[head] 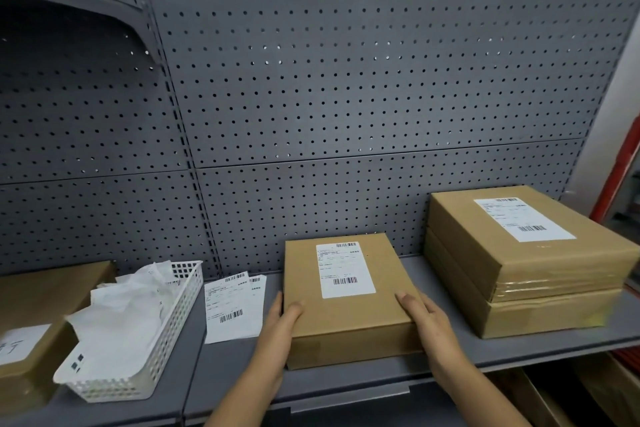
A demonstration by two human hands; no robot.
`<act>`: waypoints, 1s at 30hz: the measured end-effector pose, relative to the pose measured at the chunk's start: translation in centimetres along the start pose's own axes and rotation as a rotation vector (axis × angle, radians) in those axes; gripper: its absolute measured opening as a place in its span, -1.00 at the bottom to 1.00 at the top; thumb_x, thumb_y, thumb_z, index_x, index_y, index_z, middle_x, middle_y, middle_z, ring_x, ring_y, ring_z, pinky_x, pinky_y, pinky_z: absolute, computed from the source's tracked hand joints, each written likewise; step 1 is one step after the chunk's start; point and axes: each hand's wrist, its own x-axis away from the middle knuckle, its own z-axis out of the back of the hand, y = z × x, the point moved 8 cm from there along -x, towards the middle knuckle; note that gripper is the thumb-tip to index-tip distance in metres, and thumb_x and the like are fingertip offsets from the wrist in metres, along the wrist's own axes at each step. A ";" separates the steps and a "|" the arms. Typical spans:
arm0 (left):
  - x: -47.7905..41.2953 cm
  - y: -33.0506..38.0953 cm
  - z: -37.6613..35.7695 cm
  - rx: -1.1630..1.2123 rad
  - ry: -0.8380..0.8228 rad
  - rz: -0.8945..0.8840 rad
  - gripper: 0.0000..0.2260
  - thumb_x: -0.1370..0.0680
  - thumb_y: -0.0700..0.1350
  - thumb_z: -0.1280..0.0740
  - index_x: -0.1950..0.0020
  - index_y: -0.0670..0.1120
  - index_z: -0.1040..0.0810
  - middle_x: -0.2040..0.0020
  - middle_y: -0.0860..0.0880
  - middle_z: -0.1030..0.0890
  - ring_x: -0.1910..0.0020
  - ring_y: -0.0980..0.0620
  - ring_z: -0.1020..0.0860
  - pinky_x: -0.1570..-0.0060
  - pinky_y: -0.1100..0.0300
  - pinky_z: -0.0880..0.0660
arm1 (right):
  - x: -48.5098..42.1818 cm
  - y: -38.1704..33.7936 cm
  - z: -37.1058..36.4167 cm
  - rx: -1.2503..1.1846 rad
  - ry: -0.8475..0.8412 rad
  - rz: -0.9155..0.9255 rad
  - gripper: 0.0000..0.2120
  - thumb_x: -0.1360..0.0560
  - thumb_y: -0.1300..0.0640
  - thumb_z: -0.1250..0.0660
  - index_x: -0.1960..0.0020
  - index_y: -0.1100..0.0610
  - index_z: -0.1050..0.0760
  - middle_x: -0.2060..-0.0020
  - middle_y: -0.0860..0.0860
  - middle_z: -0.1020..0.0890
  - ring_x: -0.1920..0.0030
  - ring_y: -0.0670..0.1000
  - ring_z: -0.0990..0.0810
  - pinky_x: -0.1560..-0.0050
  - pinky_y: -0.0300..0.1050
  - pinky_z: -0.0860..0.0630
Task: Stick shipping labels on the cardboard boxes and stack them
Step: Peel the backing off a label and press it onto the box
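A flat cardboard box [349, 315] lies on the grey shelf [235, 357] in the middle, with a white shipping label [344, 269] stuck on its top. My left hand [282, 326] grips its near left corner, thumb on top. My right hand [427, 321] holds its near right corner the same way. To the right stands a stack of two larger cardboard boxes [526, 274]; the upper one bears a label [523, 218]. Loose shipping labels [233, 308] lie on the shelf left of the held box.
A white plastic basket [166, 333] with crumpled backing paper sits at the left. Beside it, at the far left, is another cardboard box [31, 315]. A grey pegboard [311, 97] closes the back. More cardboard shows under the shelf at lower right.
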 end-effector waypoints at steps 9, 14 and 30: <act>2.9 5.7 -0.3 0.046 0.035 -0.095 -0.74 -0.63 -0.09 -0.26 -0.28 0.07 -0.61 -0.13 0.00 -0.74 -0.18 -0.10 -0.66 -0.30 -0.15 -0.52 | 1.1 -3.8 -0.6 -0.011 0.007 0.072 -0.81 -0.63 0.04 -0.33 -0.16 0.06 -0.64 -0.10 -0.04 -0.73 -0.05 -0.11 -0.63 0.05 -0.18 -0.45; 4.1 11.1 -1.5 0.104 0.045 -0.173 -0.85 -0.60 -0.06 -0.30 -0.08 0.04 -0.65 0.05 -0.02 -0.72 0.00 -0.13 -0.64 0.01 -0.04 -0.53 | 1.5 -10.0 0.5 -0.036 0.018 0.260 -0.50 -0.45 -0.11 -0.45 -0.35 -0.06 -0.48 -0.19 -0.14 -0.63 -0.14 -0.20 -0.56 0.03 -0.22 -0.42; 5.7 17.9 -15.9 0.121 -0.141 -0.206 -0.72 -0.60 0.05 -0.29 -0.29 0.03 -0.57 -0.07 -0.03 -0.71 -0.01 -0.05 -0.66 0.23 0.15 -0.56 | 0.5 -20.8 13.1 0.087 0.206 0.369 -0.78 -0.55 -0.07 -0.38 -0.02 0.07 -0.66 0.05 -0.06 -0.60 0.01 -0.04 -0.48 0.08 -0.06 -0.31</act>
